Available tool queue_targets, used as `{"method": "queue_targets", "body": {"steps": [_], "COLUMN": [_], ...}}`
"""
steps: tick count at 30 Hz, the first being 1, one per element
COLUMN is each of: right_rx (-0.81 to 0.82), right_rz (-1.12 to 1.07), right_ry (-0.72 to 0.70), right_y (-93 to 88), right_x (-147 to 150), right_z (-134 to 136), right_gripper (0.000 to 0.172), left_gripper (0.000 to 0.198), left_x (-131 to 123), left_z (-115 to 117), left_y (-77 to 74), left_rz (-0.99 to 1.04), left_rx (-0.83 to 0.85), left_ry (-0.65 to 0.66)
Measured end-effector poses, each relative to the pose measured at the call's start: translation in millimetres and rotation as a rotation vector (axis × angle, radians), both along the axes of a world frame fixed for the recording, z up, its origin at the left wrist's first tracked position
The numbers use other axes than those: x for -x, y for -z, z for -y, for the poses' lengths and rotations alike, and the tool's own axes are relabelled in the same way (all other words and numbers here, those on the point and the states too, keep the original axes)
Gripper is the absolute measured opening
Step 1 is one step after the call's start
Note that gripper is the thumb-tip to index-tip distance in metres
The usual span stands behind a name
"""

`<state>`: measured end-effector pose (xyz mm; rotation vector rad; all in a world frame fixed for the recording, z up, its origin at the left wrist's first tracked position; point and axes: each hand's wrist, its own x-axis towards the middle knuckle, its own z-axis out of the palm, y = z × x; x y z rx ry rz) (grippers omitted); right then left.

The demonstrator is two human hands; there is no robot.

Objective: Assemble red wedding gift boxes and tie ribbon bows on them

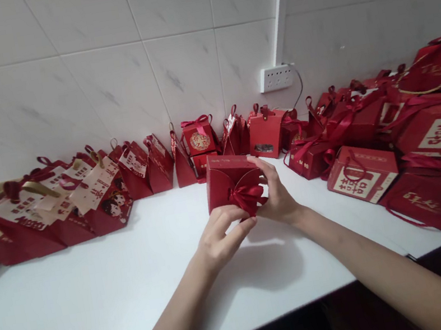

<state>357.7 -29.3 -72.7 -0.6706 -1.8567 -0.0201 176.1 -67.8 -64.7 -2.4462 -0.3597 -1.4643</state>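
A small red gift box (225, 181) with a red ribbon bow (246, 195) on its front is held up over the white table (99, 300). My left hand (220, 239) is below it, its fingers pinched on the lower part of the bow. My right hand (277, 192) grips the box's right side, with fingers curled over its top edge and thumb near the bow.
Several red gift boxes and bags line the tiled wall, from a leaning row at the left (61, 207) to a heap at the right (405, 149). A white wall socket (276, 78) with a cord hangs above them. The table's front edge runs near my arms.
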Motion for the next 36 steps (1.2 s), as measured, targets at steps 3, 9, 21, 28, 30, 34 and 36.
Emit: {"method": "queue_targets", "body": {"steps": [3, 9, 21, 28, 30, 34, 36], "right_rx": [0.015, 0.406, 1.677, 1.642, 1.586, 0.965, 0.512], "right_rz": [-0.005, -0.235, -1.104, -0.933, -0.857, -0.613, -0.402], "right_ry": [-0.003, -0.057, -0.920, -0.906, -0.817, -0.517, -0.330], "right_y": [0.1, -4.4, -18.0, -14.4, -13.1, -9.4, -9.7], "right_x": [-0.4, 0.2, 7.8, 9.0, 11.5, 13.7, 8.3], "right_z": [0.0, -2.9, 1.4, 0.2, 1.5, 2.0, 3.8], "right_gripper": [0.093, 0.101, 0.043, 0.048, 0.052, 0.053, 0.061], "left_gripper": [0.026, 0.003, 0.012, 0.010, 0.009, 0.022, 0.026], "left_x": [-2.5, 4.2, 10.2, 7.0, 7.6, 6.6, 5.0], "left_z": [1.5, -13.3, -32.6, -27.0, -27.4, -27.5, -27.2], "left_y": [-0.3, -14.2, 0.2, -4.0, -2.5, 2.9, 5.2], "left_rz": [0.038, 0.800, 1.035, 0.912, 0.890, 0.794, 0.700], "left_rx": [0.037, 0.445, 1.059, 1.064, 1.075, 1.162, 1.193], "left_ry": [-0.001, -0.265, -0.191, -0.173, -0.166, -0.187, -0.187]}}
